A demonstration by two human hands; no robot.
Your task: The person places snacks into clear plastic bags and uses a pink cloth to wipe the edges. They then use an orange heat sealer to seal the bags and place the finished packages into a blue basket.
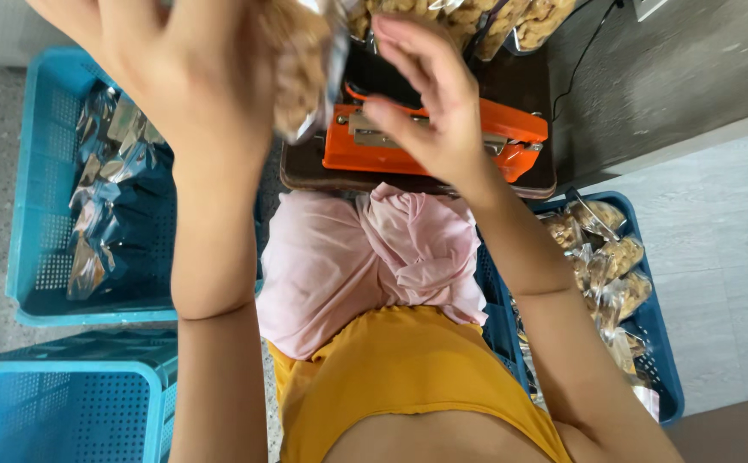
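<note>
My left hand (pixel 194 77) is raised near the top of the view and grips a clear plastic bag of brown snack pieces (pixel 301 64). My right hand (pixel 430 94) hovers just right of that bag, fingers spread and curled, holding nothing, above an orange heat sealer (pixel 511 141). The sealer rests on a dark brown board (pixel 545 184) in front of my lap.
A blue basket (pixel 44 214) at left holds several shiny empty bags. Another blue basket (pixel 657 343) at right holds filled snack bags (pixel 618 257). A third blue basket (pixel 57 403) sits lower left. More filled bags (pixel 477 17) lie beyond the sealer. Pink cloth (pixel 374 257) covers my lap.
</note>
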